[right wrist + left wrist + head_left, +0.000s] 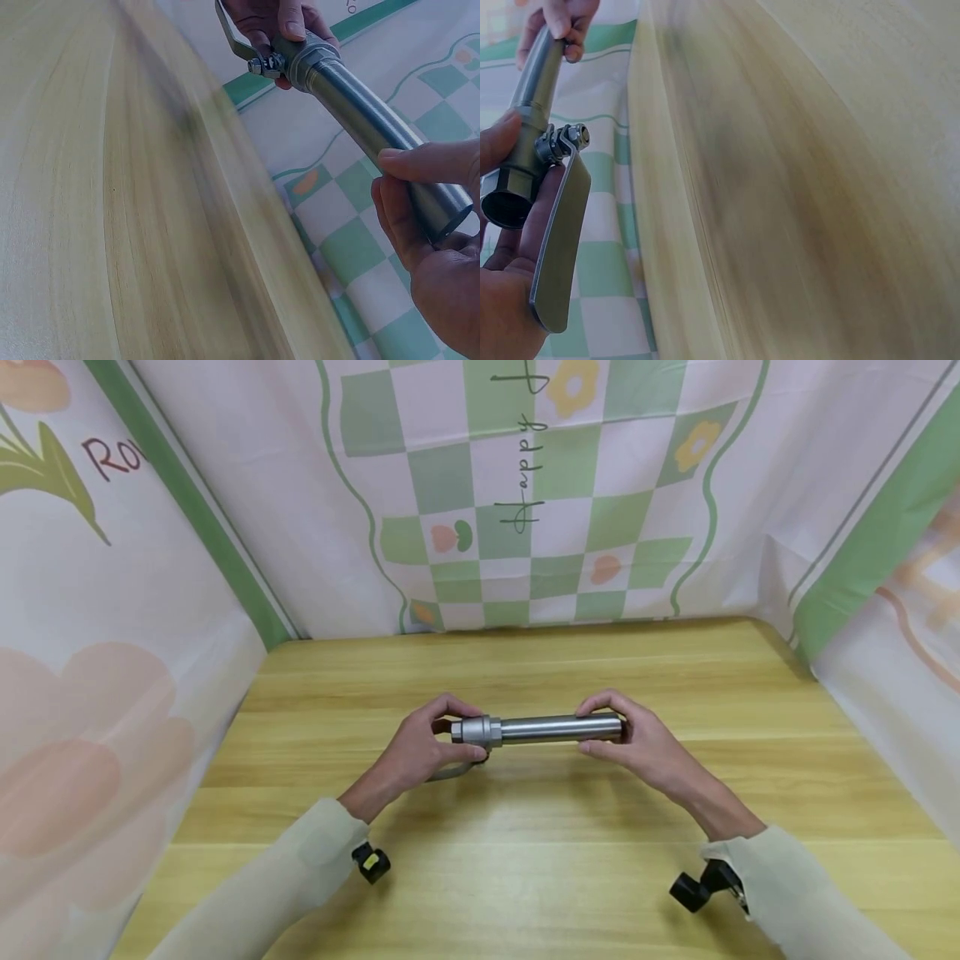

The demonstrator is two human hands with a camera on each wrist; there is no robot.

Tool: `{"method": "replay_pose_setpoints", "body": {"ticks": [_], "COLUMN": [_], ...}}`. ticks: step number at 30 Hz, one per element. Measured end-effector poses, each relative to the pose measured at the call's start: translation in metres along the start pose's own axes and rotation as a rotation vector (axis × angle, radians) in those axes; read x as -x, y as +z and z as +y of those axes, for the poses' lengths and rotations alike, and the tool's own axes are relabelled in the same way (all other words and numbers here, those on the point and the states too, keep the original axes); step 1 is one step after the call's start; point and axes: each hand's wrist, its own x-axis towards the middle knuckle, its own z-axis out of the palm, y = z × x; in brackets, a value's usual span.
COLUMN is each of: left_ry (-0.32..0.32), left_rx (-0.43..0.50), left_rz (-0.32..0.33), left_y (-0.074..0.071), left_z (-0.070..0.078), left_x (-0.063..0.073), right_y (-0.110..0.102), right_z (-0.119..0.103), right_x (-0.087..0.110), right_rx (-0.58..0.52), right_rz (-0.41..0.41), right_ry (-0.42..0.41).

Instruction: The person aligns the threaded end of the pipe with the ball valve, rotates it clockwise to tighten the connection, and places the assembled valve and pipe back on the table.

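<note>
Hollow valve, clasped by left grip, joins a pipe held in right grip.

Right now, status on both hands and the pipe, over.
Left hand grips valve. Right hand holds pipe near outer end. Valve and pipe in line. No obstruction seen.

This is a small booth-like nook, walled in by soft printed hangings; whether it stands in a home, a workshop or elsewhere cannot be told. A yellow-brown wood-grain table fills its floor space. Behind it hangs a white back cloth with green checks, small flowers and the sideways word "Happy". A white left cloth with large pink petals and a white right cloth with a broad green band close in the sides, their cheerful patterns homelike.
</note>
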Motion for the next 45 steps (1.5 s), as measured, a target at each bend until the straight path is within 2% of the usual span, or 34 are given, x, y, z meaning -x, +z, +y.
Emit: {"method": "replay_pose_setpoints", "body": {"ticks": [12, 33, 45], "left_ry": [0.000, -0.005, -0.006], "left_rx": [0.009, 0.007, 0.002], "left_rz": [0.000, 0.010, 0.000], "left_y": [0.0003, 0.0022, 0.0034], "left_z": [-0.0001, 0.0023, 0.0018], "left_x": [-0.0004, 0.0008, -0.0005], "right_y": [0.0001, -0.0034, -0.0047], "right_z": [-0.0015, -0.0009, -0.0034], "right_x": [-0.0004, 0.0019, 0.0021], "right_rx": [0.048, 0.097, 0.081], "right_rz": [0.051, 0.060, 0.064], "right_ry": [0.037, 0.082, 0.125]}}
